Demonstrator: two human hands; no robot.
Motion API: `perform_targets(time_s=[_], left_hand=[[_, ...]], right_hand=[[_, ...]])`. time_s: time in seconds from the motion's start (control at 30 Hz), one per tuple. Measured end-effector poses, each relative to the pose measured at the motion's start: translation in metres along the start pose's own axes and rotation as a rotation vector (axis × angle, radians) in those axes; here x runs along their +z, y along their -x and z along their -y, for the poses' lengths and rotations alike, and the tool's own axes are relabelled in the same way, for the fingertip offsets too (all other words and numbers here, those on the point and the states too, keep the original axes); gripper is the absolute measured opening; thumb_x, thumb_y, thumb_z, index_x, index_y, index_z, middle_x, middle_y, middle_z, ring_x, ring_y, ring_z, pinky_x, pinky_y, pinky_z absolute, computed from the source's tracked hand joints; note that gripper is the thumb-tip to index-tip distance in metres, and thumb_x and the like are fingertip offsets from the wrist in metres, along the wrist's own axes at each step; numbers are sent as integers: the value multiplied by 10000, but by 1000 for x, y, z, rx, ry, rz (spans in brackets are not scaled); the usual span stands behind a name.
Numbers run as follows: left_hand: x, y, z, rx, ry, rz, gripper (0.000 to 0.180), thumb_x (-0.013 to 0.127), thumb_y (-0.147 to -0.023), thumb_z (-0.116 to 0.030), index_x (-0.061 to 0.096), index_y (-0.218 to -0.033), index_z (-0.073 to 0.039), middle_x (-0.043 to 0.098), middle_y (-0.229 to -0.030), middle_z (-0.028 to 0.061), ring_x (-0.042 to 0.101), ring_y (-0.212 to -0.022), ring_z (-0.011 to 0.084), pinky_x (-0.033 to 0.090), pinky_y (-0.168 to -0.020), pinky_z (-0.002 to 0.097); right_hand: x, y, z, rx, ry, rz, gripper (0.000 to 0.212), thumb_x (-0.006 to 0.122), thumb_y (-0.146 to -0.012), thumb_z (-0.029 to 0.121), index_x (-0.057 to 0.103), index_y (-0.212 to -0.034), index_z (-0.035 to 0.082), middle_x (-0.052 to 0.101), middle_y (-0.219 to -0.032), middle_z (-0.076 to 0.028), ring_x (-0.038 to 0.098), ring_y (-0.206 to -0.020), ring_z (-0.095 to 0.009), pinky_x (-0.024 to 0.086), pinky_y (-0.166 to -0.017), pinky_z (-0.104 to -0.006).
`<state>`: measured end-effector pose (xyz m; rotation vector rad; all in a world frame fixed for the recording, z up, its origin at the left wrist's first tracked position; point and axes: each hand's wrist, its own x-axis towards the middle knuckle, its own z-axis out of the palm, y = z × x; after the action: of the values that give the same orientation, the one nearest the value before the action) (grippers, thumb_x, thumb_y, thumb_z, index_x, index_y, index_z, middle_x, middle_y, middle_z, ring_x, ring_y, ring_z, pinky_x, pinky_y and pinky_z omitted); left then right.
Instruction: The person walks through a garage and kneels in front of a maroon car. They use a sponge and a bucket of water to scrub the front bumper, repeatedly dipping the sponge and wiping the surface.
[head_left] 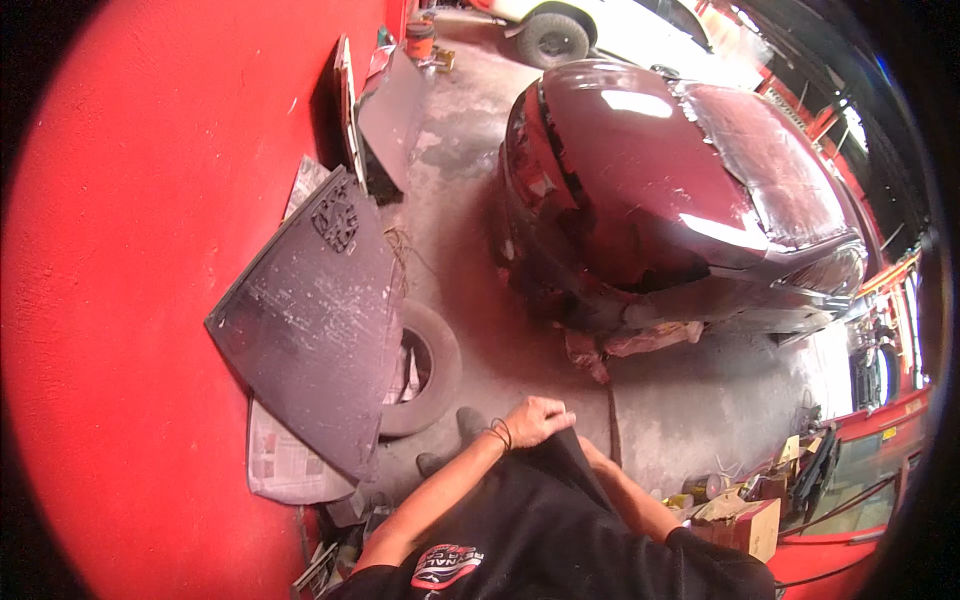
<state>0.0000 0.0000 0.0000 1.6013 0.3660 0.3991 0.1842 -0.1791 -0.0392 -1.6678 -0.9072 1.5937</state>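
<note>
A black shirt, worn by the person, is seen from above, its front held out from the body in a peak ahead of the chest. At that peak the left hand is placed, its fingers curled nearly closed; the cloth appears to be pinched there, just below and to the right of the knuckles. The raised fold is stretched lengthwise away from the chest, toward the top of the view, and its edge is slanted down to the right. Just beside that edge the right forearm is seen, angled in from the lower right. The right hand is hidden behind the cloth, so how far it is closed, or on what, cannot be told. Of the two, only the left hand can be seen at the peak. Well apart, ahead and to the right, a dark red car is seen. To the left, a tyre is partly hidden by a dark panel set near a red wall.
</note>
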Motion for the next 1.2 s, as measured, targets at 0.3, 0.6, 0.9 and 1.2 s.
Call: perform_targets(time_s=[0.3,0.6,0.9,1.2], left_hand=[[-55,64,18,-356,19,0,455,619,-1090,-453,722,-1075,-10,720,-888,136,676,-882,179,540,-843,372],[-57,207,28,-675,-68,-218,390,677,-1062,-386,700,-1104,1,745,-1066,131,698,-1001,214,537,-906,370],[-216,219,-312,-14,6,-212,239,665,-1049,-239,658,-1185,-42,648,-954,-13,572,-815,90,496,-753,294],[-238,104,-255,545,629,-265,499,665,-1028,-475,592,-1339,-92,635,-870,50,547,-765,160,523,-802,409]], right_hand=[[-33,143,88,687,-421,116,439,628,-1090,487,670,-1254,82,692,-1174,-26,679,-1052,-173,547,-944,-347],[-38,177,97,457,5,61,469,621,-1093,229,550,-1520,48,710,-1295,-40,651,-1127,-148,541,-964,-369],[-121,233,387,11,966,5,315,734,-858,319,734,-1079,95,714,-900,-110,691,-756,-275,545,-683,-410],[-196,42,334,-387,370,-1,251,690,-919,338,697,-905,87,654,-667,-71,644,-606,-286,494,-584,-429]])
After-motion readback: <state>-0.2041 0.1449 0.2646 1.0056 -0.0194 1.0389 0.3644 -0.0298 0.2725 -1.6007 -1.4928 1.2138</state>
